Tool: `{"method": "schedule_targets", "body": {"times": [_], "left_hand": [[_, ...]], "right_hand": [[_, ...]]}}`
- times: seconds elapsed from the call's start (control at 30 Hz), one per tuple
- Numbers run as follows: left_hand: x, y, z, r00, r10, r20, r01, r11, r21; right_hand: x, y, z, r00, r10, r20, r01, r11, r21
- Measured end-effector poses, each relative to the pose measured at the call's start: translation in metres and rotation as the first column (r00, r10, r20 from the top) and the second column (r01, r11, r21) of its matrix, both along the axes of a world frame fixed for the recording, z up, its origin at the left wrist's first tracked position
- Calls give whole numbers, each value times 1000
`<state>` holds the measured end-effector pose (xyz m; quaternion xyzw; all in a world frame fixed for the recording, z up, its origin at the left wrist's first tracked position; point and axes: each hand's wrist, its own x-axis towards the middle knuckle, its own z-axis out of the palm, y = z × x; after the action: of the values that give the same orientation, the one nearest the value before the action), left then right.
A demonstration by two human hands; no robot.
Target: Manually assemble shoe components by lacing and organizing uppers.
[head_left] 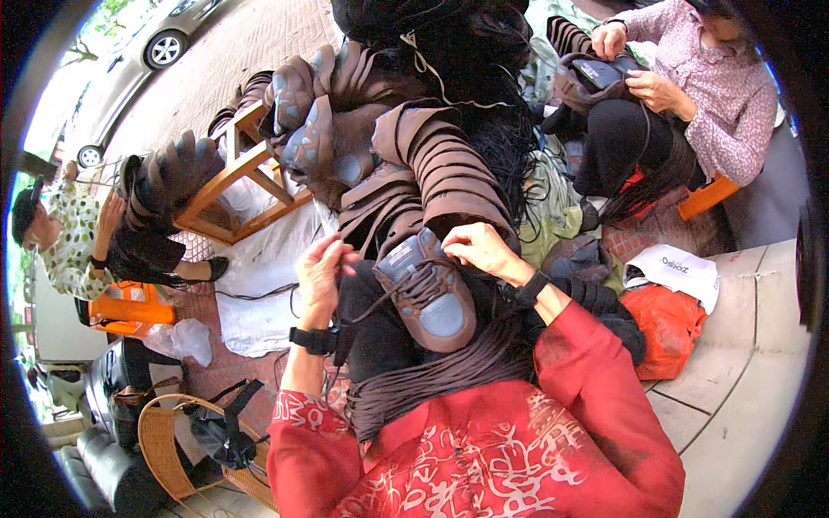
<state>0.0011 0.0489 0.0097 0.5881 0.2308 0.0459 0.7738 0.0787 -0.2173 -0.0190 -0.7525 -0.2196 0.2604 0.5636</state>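
A brown and grey-blue shoe upper (445, 315) rests on my lap, its toe towards me and its tongue standing up. Dark shoelace (425, 283) crosses its front, and a loose length trails off to the left. Beside the tongue's right edge, my right hand (488, 250) is closed in a pinch on the lace. My left hand (324, 269) is raised left of the upper, thumb and fingers pinched together; what they hold, if anything, is too small to make out. A thick bundle of brown laces (440, 375) lies across my lap, below the toe.
Nested brown uppers (449, 164) are stacked just ahead, against a wooden stool (246, 173). Black laces (501, 129) hang beyond. Two people sit working on uppers, one at far left, one at right. An orange-red bag (665, 328) stands right; a wicker chair (160, 440) stands lower left.
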Motion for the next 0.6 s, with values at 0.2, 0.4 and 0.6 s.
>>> {"method": "schedule_targets", "body": {"times": [0.2, 0.4, 0.6], "left_hand": [[10, -56, 4, 961, -260, -90, 262, 965, 10], [20, -77, 5, 977, -190, -95, 191, 982, -1], [27, -85, 1, 957, -234, -170, 248, 967, 64]], "right_hand": [[1, 10, -2, 1000, -19, 5, 19, 1000, -17], [6, 11, 10, 987, 6, -161, -22, 995, -101], [14, 15, 1, 999, 47, 6, -44, 977, -209]]}}
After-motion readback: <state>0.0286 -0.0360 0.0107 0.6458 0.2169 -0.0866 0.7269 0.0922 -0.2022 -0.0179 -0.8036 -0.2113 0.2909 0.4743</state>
